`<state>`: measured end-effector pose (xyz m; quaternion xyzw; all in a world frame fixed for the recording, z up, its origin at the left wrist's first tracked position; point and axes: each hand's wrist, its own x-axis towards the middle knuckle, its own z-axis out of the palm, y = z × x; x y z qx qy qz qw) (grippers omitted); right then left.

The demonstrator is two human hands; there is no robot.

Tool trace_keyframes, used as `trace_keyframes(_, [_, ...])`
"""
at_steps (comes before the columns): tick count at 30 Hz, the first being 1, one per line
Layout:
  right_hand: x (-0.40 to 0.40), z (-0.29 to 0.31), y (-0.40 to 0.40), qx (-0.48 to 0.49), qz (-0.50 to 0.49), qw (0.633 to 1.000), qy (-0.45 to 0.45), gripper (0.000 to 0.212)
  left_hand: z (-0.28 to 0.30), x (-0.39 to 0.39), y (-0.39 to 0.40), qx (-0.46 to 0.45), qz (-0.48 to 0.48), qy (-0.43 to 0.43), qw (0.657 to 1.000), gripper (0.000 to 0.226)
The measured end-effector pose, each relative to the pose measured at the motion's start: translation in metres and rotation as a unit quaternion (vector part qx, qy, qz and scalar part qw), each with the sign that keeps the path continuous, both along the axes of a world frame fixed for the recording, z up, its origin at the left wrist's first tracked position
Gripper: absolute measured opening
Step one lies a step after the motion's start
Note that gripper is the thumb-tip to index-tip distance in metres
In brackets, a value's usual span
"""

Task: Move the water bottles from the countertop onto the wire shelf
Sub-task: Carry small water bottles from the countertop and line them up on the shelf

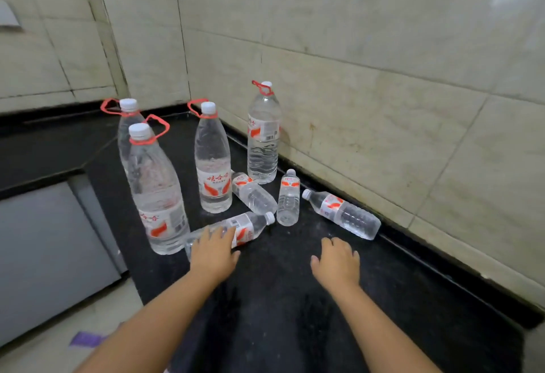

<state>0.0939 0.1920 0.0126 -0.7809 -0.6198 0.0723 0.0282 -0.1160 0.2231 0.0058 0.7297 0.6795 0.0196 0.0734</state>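
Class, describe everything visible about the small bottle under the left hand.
The small bottle is clear plastic with a white cap and a white label printed in red. It lies on its side on the black countertop, cap pointing right. The left hand rests on its base end, hiding it. It looks sealed; the liquid level is unclear.

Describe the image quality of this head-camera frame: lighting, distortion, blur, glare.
Head view: soft, even indoor light, only faint shadows on the black countertop; wide-angle lens bows the tile wall lines toward the edges; the corners look soft and smeared, the bottle labels only partly legible; mild sheen on the tall bottles; both hands, left and right, slightly blurred.
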Motion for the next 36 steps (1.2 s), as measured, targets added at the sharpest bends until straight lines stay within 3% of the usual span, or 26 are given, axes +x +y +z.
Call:
trace_keyframes(7, [-0.022, -0.035, 0.112, 0.047, -0.013, 0.998, 0.040, 0.045, -0.050, -0.019, 0.076, -0.002, -0.054, 0.030, 0.998, 0.064])
trace_keyframes(11, [-0.036, -0.055, 0.162, 0.069, -0.026, 0.992, 0.104, 0.059, -0.081, -0.030, 0.092, 0.112, -0.113, 0.014, 0.987, 0.058])
trace_keyframes(13, [-0.039, -0.066, 0.178, 0.066, -0.061, 0.978, 0.186, 0.067, -0.095, -0.032, 0.095, 0.183, -0.120, 0.036, 0.975, 0.050])
trace_keyframes(15, [-0.042, -0.075, 0.187, 0.067, -0.102, 0.957, 0.264, 0.072, -0.101, -0.033, 0.097, 0.222, -0.121, 0.051, 0.966, 0.042])
trace_keyframes(17, [-0.043, -0.080, 0.187, 0.066, -0.119, 0.954, 0.268, 0.071, -0.101, -0.034, 0.100, 0.224, -0.131, 0.045, 0.965, 0.040])
trace_keyframes(20, [-0.037, -0.078, 0.171, 0.054, -0.095, 0.966, 0.233, 0.070, -0.098, -0.035, 0.102, 0.202, -0.135, 0.059, 0.968, 0.044])
trace_keyframes(23, [-0.023, -0.071, 0.137, 0.032, -0.052, 0.977, 0.206, 0.072, -0.080, -0.031, 0.099, 0.108, -0.140, 0.045, 0.983, 0.051])
trace_keyframes(28, [-0.008, -0.058, 0.050, -0.026, -0.075, 0.983, 0.166, 0.077, -0.065, -0.023, 0.068, 0.009, -0.124, 0.070, 0.990, 0.055])
trace_keyframes(33, [-0.005, -0.044, -0.048, -0.099, -0.109, 0.982, 0.114, 0.067, -0.075, -0.017, -0.005, 0.118, -0.216, 0.035, 0.969, 0.048])
trace_keyframes(36, [-0.009, -0.035, -0.100, -0.126, -0.133, 0.978, 0.095, 0.059, -0.076, -0.010, -0.051, 0.136, -0.251, 0.029, 0.958, 0.049])
